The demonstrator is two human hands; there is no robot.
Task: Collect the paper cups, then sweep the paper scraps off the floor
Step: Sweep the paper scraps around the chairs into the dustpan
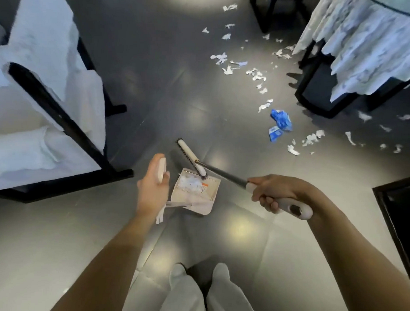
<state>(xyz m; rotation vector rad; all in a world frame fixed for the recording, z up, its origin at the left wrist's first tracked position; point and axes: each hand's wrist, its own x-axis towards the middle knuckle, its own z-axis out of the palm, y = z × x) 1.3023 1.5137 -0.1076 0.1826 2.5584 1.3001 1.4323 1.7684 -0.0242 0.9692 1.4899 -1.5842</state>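
My left hand (152, 186) grips the white upright handle of a dustpan (196, 193) that rests on the grey floor. Scraps lie inside the pan. My right hand (274, 191) holds the white grip of a broom (191, 157); its brush head lies at the pan's mouth, bristles touching the pan's far edge. White paper scraps (254, 74) trail across the floor at the upper right. Crumpled blue pieces (279, 122) lie among them, and more white scraps (312, 137) sit to their right. No paper cup is visible.
A black-framed chair with a white cover (58, 118) stands at the left. A table draped in white cloth (367, 40) and black chair legs (313, 98) stand at the upper right. A dark frame (396, 218) is at the right edge. My legs (204, 292) are below.
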